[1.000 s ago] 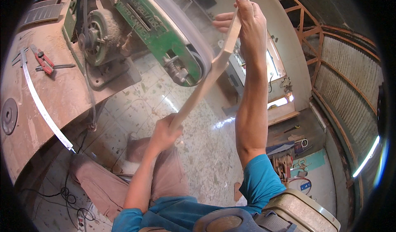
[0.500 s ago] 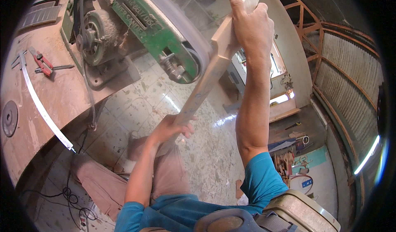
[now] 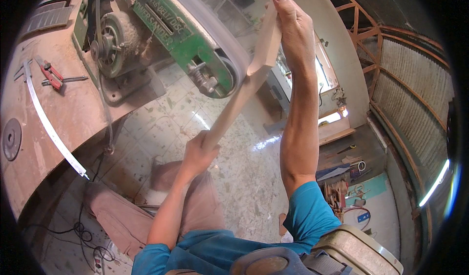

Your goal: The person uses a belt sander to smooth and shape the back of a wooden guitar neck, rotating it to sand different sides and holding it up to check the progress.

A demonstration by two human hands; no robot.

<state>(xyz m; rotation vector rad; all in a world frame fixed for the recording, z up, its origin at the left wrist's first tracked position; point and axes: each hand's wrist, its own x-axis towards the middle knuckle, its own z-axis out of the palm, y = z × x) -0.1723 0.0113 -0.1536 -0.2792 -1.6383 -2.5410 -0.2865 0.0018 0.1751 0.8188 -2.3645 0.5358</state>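
Observation:
A long, pale shaped piece of wood (image 3: 238, 102) slants up and to the right in front of me, with a wider stepped part near its upper end. My left hand (image 3: 201, 154) is wrapped round its lower end. Higher up, my right hand (image 3: 296, 34) grips the wide part, thumb on top. The wood's inner edge meets the rounded nose of a green belt sander (image 3: 202, 65), at the step. The sander's grey belt (image 3: 211, 25) looks blurred. A spring and bolt (image 3: 202, 78) show on its side.
The sander's dusty motor wheel (image 3: 115, 44) is at the left bench (image 3: 58, 114). Red-handled pliers (image 3: 52, 74), a long metal strip (image 3: 51, 121) and a round disc (image 3: 11, 140) lie there. Black cables (image 3: 84, 233) coil on the floor. Stacked wood scraps (image 3: 336, 194) sit at right.
The wood has turned about its length and shifted, bringing its step against the belt's nose. My left hand has rolled over, fingers now closed round the wood; my right hand has moved slightly left.

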